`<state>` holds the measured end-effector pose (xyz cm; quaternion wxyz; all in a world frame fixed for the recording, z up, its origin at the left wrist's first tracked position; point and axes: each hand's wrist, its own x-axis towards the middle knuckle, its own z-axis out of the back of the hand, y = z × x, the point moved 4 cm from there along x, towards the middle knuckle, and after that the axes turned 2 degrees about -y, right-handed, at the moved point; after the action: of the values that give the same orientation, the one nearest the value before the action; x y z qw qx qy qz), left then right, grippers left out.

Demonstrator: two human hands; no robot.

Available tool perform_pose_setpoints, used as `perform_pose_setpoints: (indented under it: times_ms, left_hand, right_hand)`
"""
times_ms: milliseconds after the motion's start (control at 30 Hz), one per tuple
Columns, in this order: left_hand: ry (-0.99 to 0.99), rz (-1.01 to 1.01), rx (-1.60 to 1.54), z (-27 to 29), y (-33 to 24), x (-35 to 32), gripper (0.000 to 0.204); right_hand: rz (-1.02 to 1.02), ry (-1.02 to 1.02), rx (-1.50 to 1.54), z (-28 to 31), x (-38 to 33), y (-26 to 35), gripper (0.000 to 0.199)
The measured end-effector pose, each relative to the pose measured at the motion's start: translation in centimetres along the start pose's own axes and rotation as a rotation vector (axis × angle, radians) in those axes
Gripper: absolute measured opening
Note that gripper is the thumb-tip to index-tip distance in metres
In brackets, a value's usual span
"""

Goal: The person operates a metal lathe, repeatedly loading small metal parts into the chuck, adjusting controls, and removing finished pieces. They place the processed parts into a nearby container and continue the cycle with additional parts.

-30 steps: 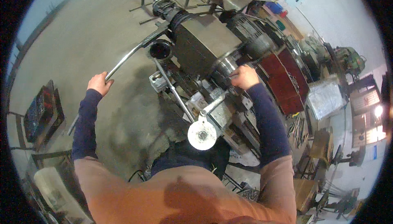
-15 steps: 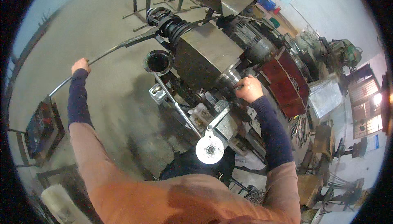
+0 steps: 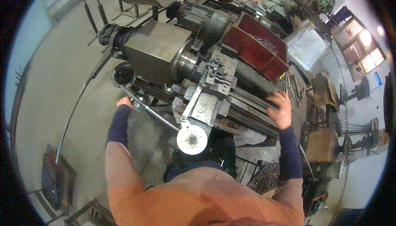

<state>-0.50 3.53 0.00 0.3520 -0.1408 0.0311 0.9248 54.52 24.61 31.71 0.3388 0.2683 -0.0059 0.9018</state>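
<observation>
Left hand closed on thin steel lever rod of grey metal lathe; right hand spread, blurred, over lathe bed rails.

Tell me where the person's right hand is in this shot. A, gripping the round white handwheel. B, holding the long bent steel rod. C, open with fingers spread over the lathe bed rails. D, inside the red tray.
C: the right hand is open, fingers spread, over the lathe bed rails, well away from the white handwheel and the red tray.
</observation>
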Motion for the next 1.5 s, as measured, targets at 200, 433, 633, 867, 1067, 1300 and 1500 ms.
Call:
perform_pose_setpoints:
  times_ms: [200,433,633,867,1067,1300,1500]
  left_hand:
    - [-0.133,0.08,0.016,1.5,2.6,0.0,0.024]
    - [-0.195,0.04,-0.672,0.3,9.9,-1.1,0.042]
    - [-0.327,0.168,-1.347,3.4,1.8,-2.6,0.04]
    - [-0.515,0.429,-1.699,1.7,-3.8,-0.7,0.036]
    - [-0.58,0.333,-1.542,-0.1,-0.7,1.7,0.031]
    - [-0.608,0.32,-1.472,0.9,-1.5,1.2,0.029]
    - [-0.633,0.286,-1.254,2.0,-1.1,0.4,0.023]
  right_hand:
    - [-0.348,0.098,-0.244,3.8,-14.3,-14.8,0.035]
    - [-1.003,0.377,-0.429,5.6,-31.5,-32.3,0.044]
    - [-1.309,0.514,-0.661,9.8,-46.0,-44.0,0.037]
    - [-1.403,0.448,-0.733,7.0,-40.3,-29.2,0.036]
    - [-1.498,0.31,-0.665,5.2,-40.7,-22.5,0.04]
    - [-1.499,0.238,-0.601,4.2,-40.8,-20.8,0.04]
    - [-1.491,0.269,-0.595,4.7,-40.4,-21.2,0.045]
